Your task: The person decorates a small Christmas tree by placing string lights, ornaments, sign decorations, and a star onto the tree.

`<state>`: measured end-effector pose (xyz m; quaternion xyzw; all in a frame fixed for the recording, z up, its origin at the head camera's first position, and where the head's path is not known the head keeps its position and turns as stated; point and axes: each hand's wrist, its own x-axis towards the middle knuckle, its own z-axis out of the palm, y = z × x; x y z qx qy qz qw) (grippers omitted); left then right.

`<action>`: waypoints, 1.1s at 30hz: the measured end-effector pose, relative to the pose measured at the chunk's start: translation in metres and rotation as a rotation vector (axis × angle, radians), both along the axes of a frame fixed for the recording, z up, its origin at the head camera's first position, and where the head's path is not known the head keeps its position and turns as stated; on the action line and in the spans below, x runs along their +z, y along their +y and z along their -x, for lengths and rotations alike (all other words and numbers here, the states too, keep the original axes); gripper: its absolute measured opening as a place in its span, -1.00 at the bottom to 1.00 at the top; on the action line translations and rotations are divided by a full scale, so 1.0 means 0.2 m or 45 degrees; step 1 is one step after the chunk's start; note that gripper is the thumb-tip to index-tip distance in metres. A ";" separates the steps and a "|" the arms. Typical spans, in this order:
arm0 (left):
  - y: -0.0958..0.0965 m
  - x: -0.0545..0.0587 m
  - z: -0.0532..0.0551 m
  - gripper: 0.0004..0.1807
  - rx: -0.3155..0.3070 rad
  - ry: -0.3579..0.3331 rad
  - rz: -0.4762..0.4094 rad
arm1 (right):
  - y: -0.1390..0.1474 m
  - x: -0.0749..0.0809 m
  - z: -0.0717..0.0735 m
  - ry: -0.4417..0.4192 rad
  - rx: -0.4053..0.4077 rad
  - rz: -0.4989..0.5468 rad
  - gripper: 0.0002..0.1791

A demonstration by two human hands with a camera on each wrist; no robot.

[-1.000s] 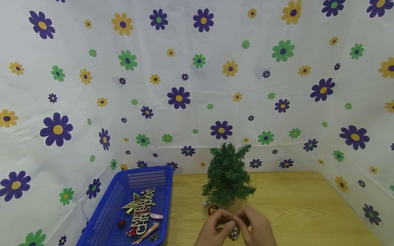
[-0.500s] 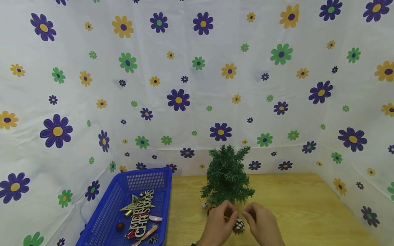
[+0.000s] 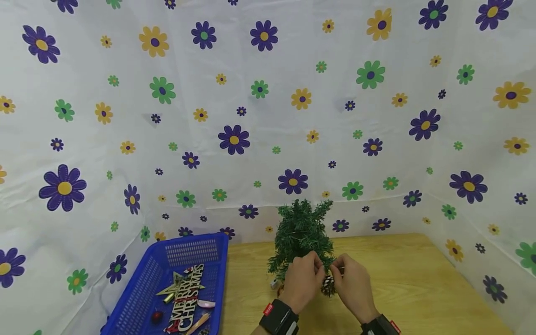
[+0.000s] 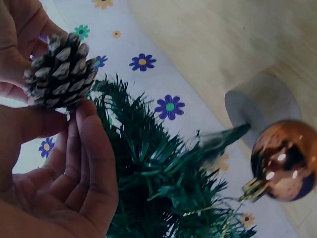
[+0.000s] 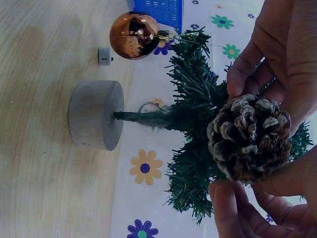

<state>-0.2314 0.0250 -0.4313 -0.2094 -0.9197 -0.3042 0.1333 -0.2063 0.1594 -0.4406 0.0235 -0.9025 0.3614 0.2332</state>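
Note:
A pine cone ornament (image 3: pixel 328 285) with pale-edged scales hangs at the front right of a small green artificial Christmas tree (image 3: pixel 302 232). My left hand (image 3: pixel 304 281) and my right hand (image 3: pixel 351 284) meet just above it, thumbs and fingers pinching at its top beside a branch. In the left wrist view the pine cone (image 4: pixel 62 74) sits between both hands; its string is hidden by the fingers. The right wrist view shows the pine cone (image 5: pixel 250 138) close up, overlapping the branches. A shiny copper ball (image 5: pixel 134 35) hangs from a lower left branch by a thin gold thread.
A blue plastic basket (image 3: pixel 223 284) on the left holds a Merry Christmas sign (image 3: pixel 187 298), a gold star, a red ball and other ornaments. The tree's round wooden base (image 5: pixel 94 115) stands on the wooden table (image 3: pixel 402 279). A small grey block (image 5: pixel 104 56) lies near it.
Both hands have moved forward to the tree's right side, bringing the pine cone along by its string. The gold string stretched between the hands earlier is now hidden.

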 end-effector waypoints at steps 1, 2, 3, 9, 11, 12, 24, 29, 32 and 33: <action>0.00 0.01 0.00 -0.90 0.007 -0.006 0.022 | 0.00 0.00 0.01 -0.008 0.003 0.014 -0.94; 0.01 0.01 0.01 -0.90 0.010 -0.017 0.039 | 0.00 0.00 0.01 -0.023 0.009 0.038 -0.94; 0.01 0.01 0.01 -0.90 0.009 -0.028 0.053 | 0.01 0.00 0.02 -0.043 0.012 0.067 -0.95; 0.04 0.01 0.02 -0.86 0.024 -0.084 0.110 | 0.04 -0.02 0.04 -0.191 0.013 0.202 -0.94; 0.04 0.02 0.03 -0.85 0.037 -0.088 0.126 | 0.04 -0.04 0.06 -0.239 0.027 0.247 -0.93; 0.04 0.01 0.03 -0.85 0.040 -0.086 0.132 | 0.04 -0.04 0.07 -0.255 0.035 0.269 -0.94; 0.02 0.03 0.03 -0.88 0.080 -0.014 0.287 | 0.05 -0.06 0.11 -0.243 0.150 0.267 -0.92; 0.02 0.01 0.01 -0.87 0.093 -0.004 0.364 | 0.06 -0.07 0.11 -0.262 0.204 0.189 -0.88; 0.02 -0.02 0.01 -0.86 0.100 0.010 0.367 | 0.05 -0.09 0.11 -0.222 0.207 0.142 -0.84; 0.02 -0.03 0.01 -0.86 0.100 0.017 0.364 | 0.05 -0.09 0.11 -0.207 0.202 0.131 -0.84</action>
